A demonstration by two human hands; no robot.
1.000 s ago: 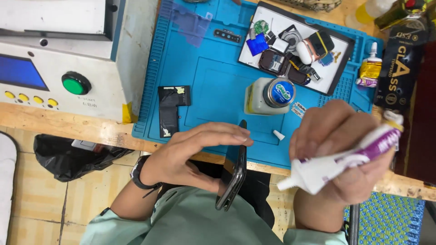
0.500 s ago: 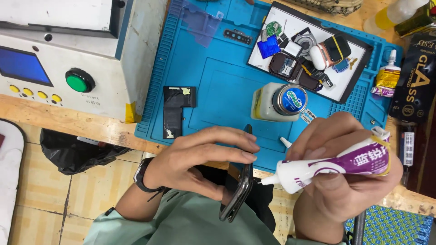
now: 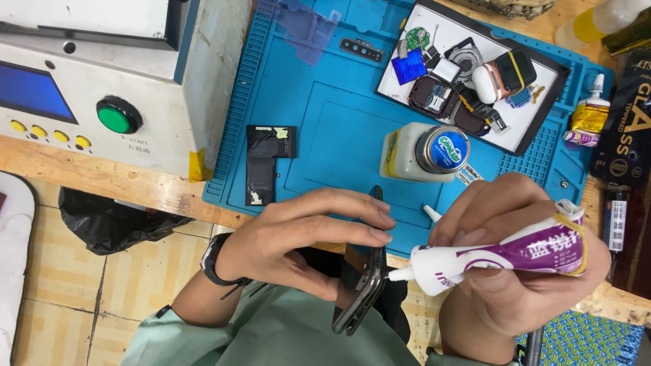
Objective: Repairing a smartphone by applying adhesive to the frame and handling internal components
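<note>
Bright, even light from above fills the scene, and colours are vivid. Soft shadows lie under the left hand (image 3: 298, 237) and beside the blue mat (image 3: 325, 129). Slight glare marks the glue tube (image 3: 502, 257). Focus is sharp, with straight lines bowing mildly towards the frame's edges.

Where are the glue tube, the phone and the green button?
glue tube (image 3: 502, 256), head view, middle of its body
phone (image 3: 366, 285), head view, its dark edge
green button (image 3: 115, 118), head view, its top

A wooden workbench (image 3: 102, 179) runs from nine o'clock toward four o'clock, bearing a blue work mat (image 3: 325, 115) at twelve. Beige floor tiles (image 3: 61, 291) fill seven o'clock, where a black bag (image 3: 102, 220) lies under the bench edge. Light is even.
</note>
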